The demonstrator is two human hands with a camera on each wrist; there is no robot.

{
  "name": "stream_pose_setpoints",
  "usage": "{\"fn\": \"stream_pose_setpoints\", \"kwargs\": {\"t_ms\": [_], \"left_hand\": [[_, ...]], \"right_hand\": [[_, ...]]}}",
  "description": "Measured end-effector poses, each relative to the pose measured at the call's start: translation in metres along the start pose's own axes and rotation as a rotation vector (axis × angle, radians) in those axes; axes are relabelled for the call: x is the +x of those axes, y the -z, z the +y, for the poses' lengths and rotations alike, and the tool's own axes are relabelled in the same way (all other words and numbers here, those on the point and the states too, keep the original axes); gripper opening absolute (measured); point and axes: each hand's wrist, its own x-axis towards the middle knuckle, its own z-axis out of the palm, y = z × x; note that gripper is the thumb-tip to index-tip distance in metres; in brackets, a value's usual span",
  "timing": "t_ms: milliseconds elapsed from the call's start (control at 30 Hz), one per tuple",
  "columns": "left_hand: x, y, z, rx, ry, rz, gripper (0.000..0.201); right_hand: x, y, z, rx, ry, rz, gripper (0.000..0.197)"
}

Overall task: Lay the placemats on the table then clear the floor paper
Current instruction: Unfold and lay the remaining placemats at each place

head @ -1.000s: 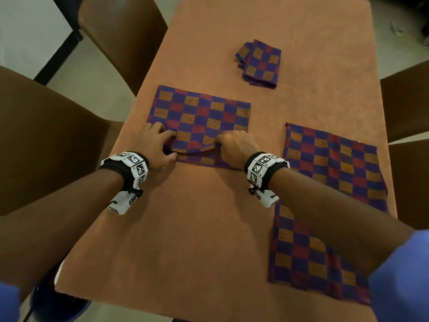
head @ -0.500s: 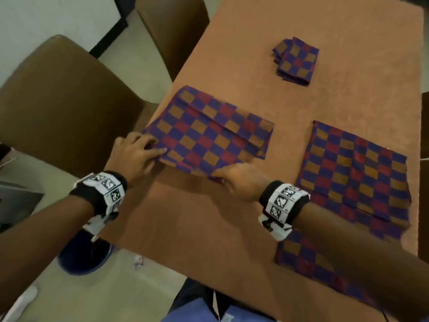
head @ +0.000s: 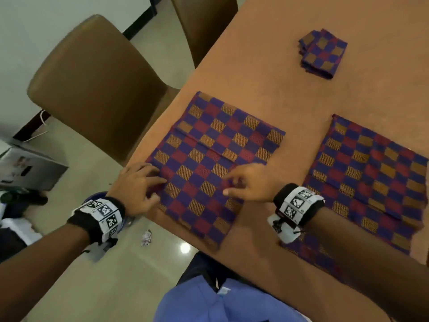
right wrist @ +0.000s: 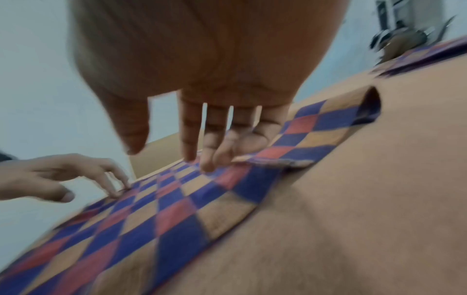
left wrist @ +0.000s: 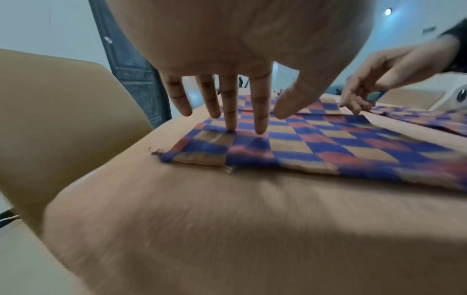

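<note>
Both hands [head: 192, 184] on placemat [head: 209, 163] (fingertips [left wrist: 260, 127] down

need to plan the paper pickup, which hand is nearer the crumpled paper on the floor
Left. The left hand rests on the left edge of the placemat at the table's edge, almost above the crumpled paper. The right hand is on the placemat, farther over the table.

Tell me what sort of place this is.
Probably a home dining area: a table covered in an orange cloth with checked placemats spread on it, padded brown chairs pulled up alongside, and a tiled floor.
</note>
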Motion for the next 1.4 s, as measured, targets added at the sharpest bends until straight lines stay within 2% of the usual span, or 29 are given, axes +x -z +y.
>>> {"fn": "stream_pose_setpoints", "kwargs": {"t_ms": [100,133,167,267,333,400,500,533,600,633,733,800,867,1000,1100,1167,1267,1400], "left_hand": [[0.045,0.012,0.007,-0.017,-0.047,0.049,0.050],[0.064,0.018,0.011,-0.015,-0.072,0.057,0.049],[0.085,0.024,0.016,-0.012,-0.098,0.069,0.050],[0.143,0.044,0.029,-0.002,-0.160,0.113,0.056],[0.176,0.060,0.042,-0.021,-0.186,0.141,0.062],[0.197,0.076,0.054,-0.052,-0.191,0.187,0.065],[0.210,0.086,0.062,-0.090,-0.254,0.248,0.062],[0.211,0.086,0.063,-0.079,-0.292,0.250,0.058],[0.209,0.079,0.065,-0.016,-0.339,0.203,0.049],[0.207,0.074,0.065,0.029,-0.339,0.158,0.045],[0.203,0.061,0.067,0.136,-0.289,-0.039,0.041],[0.204,0.055,0.063,0.175,-0.260,-0.126,0.050],[0.209,0.054,0.060,0.138,-0.253,-0.174,0.059],[0.222,0.053,0.056,0.067,-0.265,-0.218,0.072],[0.235,0.056,0.059,0.079,-0.236,-0.272,0.076],[0.241,0.058,0.064,0.075,-0.236,-0.267,0.064],[0.249,0.064,0.068,0.062,-0.239,-0.216,0.045],[0.265,0.087,0.065,0.114,-0.194,-0.008,0.027]], "right_hand": [[0.015,0.023,0.048,0.021,-0.133,0.460,0.038],[0.021,0.035,0.061,0.054,-0.192,0.536,0.038],[0.027,0.049,0.073,0.079,-0.266,0.552,0.042],[0.047,0.078,0.100,0.111,-0.467,0.404,0.060],[0.056,0.085,0.105,0.145,-0.518,0.311,0.044],[0.059,0.081,0.095,0.139,-0.396,0.293,0.019],[0.052,0.061,0.072,0.066,-0.082,0.270,0.013],[0.048,0.052,0.067,0.010,-0.039,0.214,0.012],[0.039,0.034,0.063,-0.097,-0.063,0.131,0.018],[0.035,0.027,0.064,-0.127,-0.077,0.147,0.021],[0.037,0.022,0.068,-0.055,-0.107,0.329,0.015],[0.042,0.024,0.071,0.029,-0.178,0.393,0.030],[0.045,0.028,0.074,0.128,-0.237,0.373,0.044],[0.048,0.037,0.076,0.110,-0.243,0.287,0.049],[0.052,0.039,0.079,0.010,-0.251,0.297,0.037],[0.055,0.041,0.081,0.017,-0.256,0.303,0.024],[0.057,0.048,0.083,0.071,-0.219,0.309,0.015],[0.064,0.075,0.094,0.180,-0.261,0.370,0.016]]}}
